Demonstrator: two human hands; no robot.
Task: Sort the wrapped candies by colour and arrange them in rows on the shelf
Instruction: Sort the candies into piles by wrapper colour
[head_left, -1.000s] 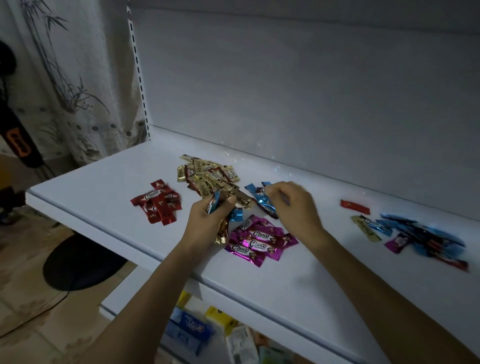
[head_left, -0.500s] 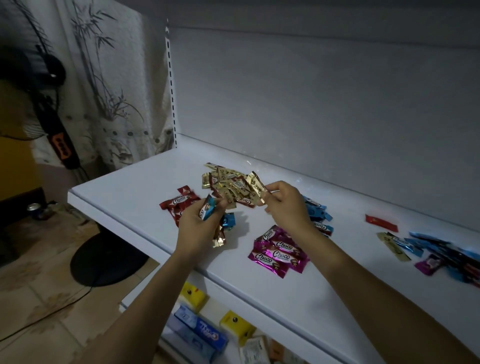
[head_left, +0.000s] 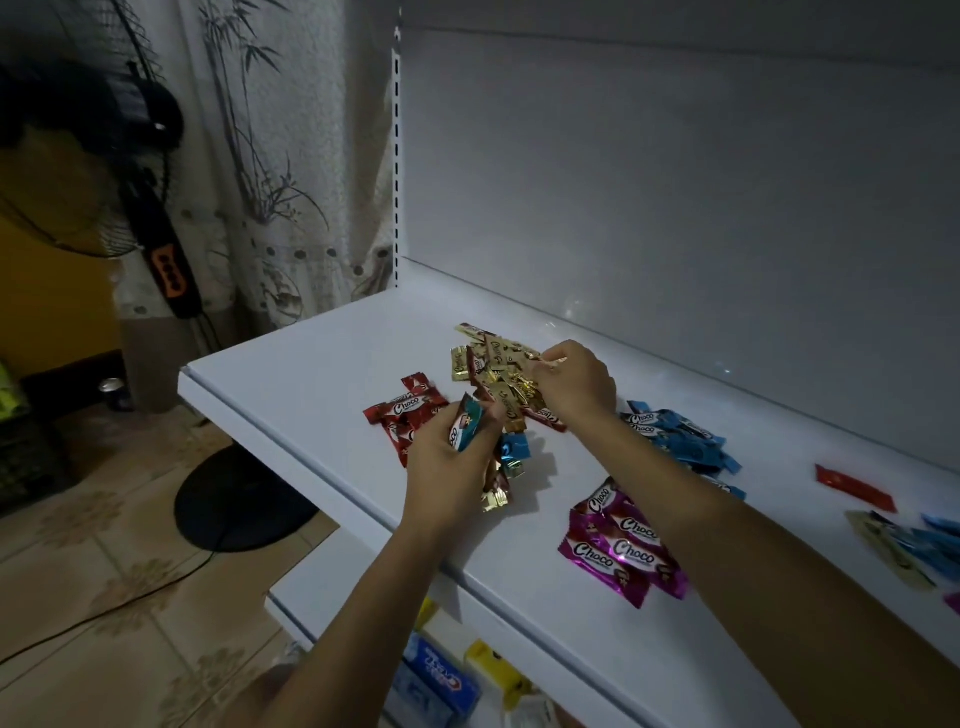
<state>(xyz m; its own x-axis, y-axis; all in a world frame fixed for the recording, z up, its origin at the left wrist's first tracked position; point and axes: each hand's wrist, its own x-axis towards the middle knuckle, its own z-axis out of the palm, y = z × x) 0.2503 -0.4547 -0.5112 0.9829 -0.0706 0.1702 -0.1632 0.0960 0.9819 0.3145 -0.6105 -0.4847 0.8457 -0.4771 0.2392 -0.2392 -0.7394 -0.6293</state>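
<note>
1. The white shelf (head_left: 311, 395) carries all the candies. The gold pile (head_left: 488, 364) lies near its back left, and every place below is given from that pile.
2. A black standing fan (head_left: 156, 249) is on the tiled floor far to the left of the gold pile, past the shelf's end.
3. A lower shelf (head_left: 322, 613) sits below and in front of the gold pile and holds blue and yellow boxes.
4. The right hand (head_left: 574, 382) is at the gold pile's right edge. Its fingers (head_left: 558, 364) are curled tight and pinch a gold candy (head_left: 532, 370) on top of the pile.
5. The left hand (head_left: 447, 467) is just in front of the gold pile. Its fingers are curled round a handful of candies (head_left: 465, 428): a teal-blue one stands between thumb and fingers, and blue and gold ones hang under the palm.
6. The blue pile (head_left: 675, 434) lies to the right of the gold pile, beyond the right forearm.
7. The magenta pile (head_left: 618, 545) lies to the front right of the gold pile, near the shelf's front edge.
8. The red pile (head_left: 400, 415) lies just to the front left of the gold pile, partly behind the left hand.
9. A mixed heap (head_left: 924, 540) of blue, gold and magenta wrappers lies far to the right of the gold pile, cut off by the frame edge.
10. A single red candy (head_left: 852, 486) lies alone far to the right of the gold pile, between the blue pile and the mixed heap.
</note>
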